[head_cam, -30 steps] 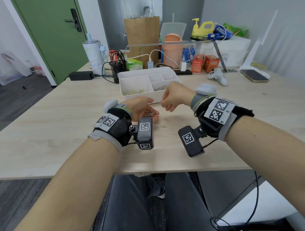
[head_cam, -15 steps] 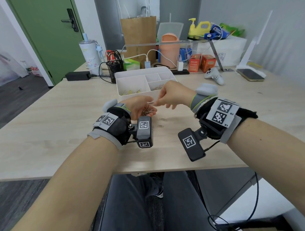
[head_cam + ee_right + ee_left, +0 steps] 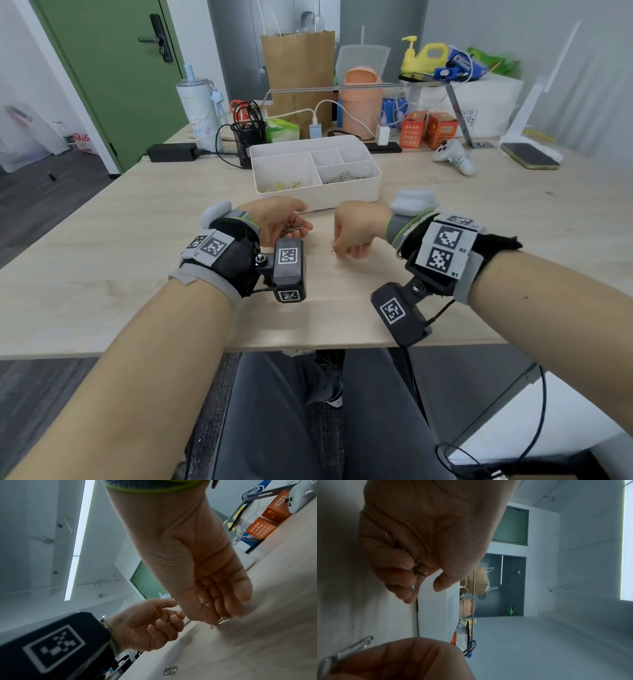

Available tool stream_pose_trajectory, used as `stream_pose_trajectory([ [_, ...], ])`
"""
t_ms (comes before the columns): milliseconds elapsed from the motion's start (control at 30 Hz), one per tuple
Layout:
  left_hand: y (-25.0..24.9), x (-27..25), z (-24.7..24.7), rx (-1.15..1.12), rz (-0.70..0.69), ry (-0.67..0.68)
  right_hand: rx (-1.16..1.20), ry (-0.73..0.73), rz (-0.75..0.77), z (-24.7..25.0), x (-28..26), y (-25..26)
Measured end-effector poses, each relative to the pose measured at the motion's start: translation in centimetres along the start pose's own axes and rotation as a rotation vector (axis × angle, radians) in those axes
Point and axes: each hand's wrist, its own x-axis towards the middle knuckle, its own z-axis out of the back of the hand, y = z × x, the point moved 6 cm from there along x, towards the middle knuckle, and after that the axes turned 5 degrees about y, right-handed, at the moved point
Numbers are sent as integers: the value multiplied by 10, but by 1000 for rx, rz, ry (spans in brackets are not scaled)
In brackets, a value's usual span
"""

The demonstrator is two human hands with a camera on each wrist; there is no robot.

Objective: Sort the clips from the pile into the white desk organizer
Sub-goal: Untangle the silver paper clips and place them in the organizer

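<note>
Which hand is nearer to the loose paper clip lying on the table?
Right. The right hand reaches down with its fingers right at the loose paper clip. The left hand is off to the side, cupping a bunch of clips.

Left hand [image 3: 423, 536] cups paper clips [image 3: 418, 568] beside organizer [image 3: 435, 609].

Even, bright ceiling-strip light; wrist views blurred and edge-warped.

Your left hand [image 3: 278, 222] lies palm up with fingers curled round small silver paper clips [image 3: 294, 227]. Your right hand [image 3: 354, 229] points its fingertips [image 3: 223, 613] down.
</note>
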Motion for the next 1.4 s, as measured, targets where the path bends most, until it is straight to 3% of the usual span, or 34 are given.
stream_pose_trajectory([
  [300,3,-6,5,8,-3,14,115,102,-21,-4,4,0],
  [567,4,-6,2,9,6,16,155,-15,-28,8,3,-18],
  [700,3,-6,-1,21,5,16,203,23,-68,6,0,-28],
  [1133,7,-9,6,4,16,0,365,-49,-123,5,17,-7],
  [1400,10,-11,10,-5,20,0,240,-31,-164,2,24,12],
])
